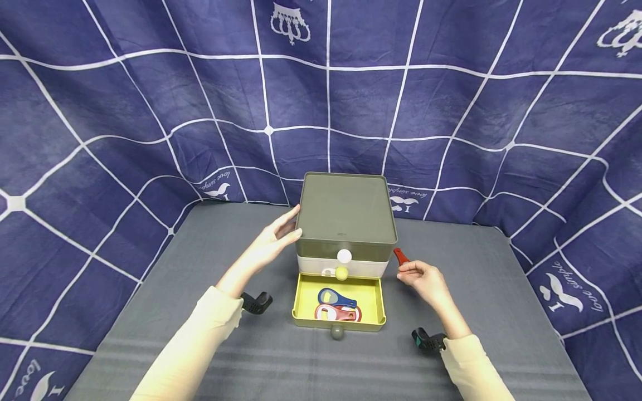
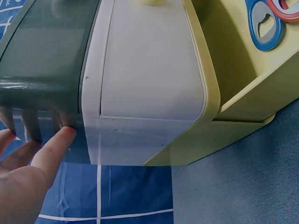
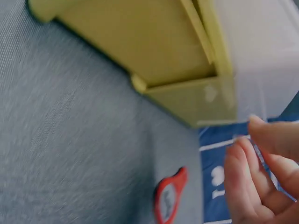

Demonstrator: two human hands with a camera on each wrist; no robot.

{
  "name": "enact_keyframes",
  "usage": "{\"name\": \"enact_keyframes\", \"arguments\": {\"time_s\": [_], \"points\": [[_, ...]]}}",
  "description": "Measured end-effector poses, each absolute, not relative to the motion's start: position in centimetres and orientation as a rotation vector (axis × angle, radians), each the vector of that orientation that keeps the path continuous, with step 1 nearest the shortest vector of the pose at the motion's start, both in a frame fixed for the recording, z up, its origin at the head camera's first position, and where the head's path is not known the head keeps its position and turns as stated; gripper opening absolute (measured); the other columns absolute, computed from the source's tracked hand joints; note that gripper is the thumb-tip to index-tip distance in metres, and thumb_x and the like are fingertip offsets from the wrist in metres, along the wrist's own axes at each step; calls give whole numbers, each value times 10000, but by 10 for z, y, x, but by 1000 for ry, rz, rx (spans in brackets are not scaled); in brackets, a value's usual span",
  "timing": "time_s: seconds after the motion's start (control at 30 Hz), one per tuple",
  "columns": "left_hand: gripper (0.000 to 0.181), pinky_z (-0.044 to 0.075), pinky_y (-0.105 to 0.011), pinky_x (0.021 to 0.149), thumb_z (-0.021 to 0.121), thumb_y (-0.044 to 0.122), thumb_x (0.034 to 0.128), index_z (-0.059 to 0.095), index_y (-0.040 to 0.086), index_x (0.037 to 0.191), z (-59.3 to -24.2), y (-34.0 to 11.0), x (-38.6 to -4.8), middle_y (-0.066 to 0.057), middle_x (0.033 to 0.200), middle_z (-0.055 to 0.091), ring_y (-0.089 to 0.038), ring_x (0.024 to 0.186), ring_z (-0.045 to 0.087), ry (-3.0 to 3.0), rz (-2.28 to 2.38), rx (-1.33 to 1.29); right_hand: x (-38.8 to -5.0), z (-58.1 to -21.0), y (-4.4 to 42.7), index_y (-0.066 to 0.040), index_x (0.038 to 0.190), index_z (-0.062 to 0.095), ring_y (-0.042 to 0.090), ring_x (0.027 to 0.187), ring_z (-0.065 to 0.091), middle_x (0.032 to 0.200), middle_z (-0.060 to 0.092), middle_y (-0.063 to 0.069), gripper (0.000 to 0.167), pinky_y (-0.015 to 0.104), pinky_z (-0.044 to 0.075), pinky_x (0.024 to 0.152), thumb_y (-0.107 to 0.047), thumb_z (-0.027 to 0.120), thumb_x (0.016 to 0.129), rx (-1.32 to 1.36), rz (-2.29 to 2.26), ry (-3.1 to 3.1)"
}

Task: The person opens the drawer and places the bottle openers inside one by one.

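A small stacked drawer unit has a dark green top, a white middle and a yellow lower drawer pulled out. Inside the drawer lie a blue bottle opener and red openers, partly overlapping. My left hand rests its extended fingertips on the unit's left side, at the green tier. To the right of the unit, a red bottle opener lies on the table. Near it hovers my right hand, fingers loosely bent, holding nothing; the right wrist view shows the opener apart from the fingers.
Grey cloth covers the table. A blue curtain with white lines hangs behind and on both sides. Round knobs stick out from the drawer fronts. Black straps are worn on both wrists.
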State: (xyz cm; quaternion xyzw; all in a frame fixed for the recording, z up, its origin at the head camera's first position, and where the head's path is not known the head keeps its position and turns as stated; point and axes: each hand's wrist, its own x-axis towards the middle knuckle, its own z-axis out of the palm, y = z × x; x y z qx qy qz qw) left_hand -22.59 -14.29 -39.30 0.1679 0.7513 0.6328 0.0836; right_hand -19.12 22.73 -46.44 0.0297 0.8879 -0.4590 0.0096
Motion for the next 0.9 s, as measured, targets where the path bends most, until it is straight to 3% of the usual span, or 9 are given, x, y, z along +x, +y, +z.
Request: {"name": "enact_keyframes", "arguments": {"time_s": [0.3, 0.47, 0.63, 0.9], "points": [[656, 250, -517, 1208, 544, 111, 998, 232, 117, 1575, -393, -142, -226, -89, 1650, 186, -369, 1485, 252, 2232, 1895, 508, -206, -487, 245, 13, 1047, 714, -16, 701, 611, 955, 758, 154, 259, 200, 464, 628, -159, 750, 857, 378, -1341, 2925], [655, 254, -518, 1206, 545, 114, 998, 236, 118, 1575, -393, -143, -226, -91, 1648, 194, -369, 1483, 260, 2237, 1894, 511, -213, -498, 245, 20, 1030, 708, 155, 757, 681, 970, 749, 182, 262, 246, 469, 637, -174, 743, 857, 420, -1278, 2979], [657, 254, -520, 1206, 545, 121, 1000, 231, 125, 1577, -394, -143, -226, -89, 1649, 192, -365, 1485, 256, 2238, 1887, 512, -219, -507, 244, 51, 1053, 687, 354, 919, 681, 1035, 722, 233, 305, 347, 498, 719, -174, 731, 853, 460, -1254, 2974], [657, 242, -517, 1210, 544, 121, 1001, 227, 117, 1577, -394, -144, -226, -87, 1651, 184, -370, 1489, 241, 2251, 1878, 521, -225, -512, 241, 106, 1106, 640, 427, 1011, 627, 1083, 682, 287, 375, 489, 477, 872, -148, 724, 844, 471, -1244, 2963]]}}
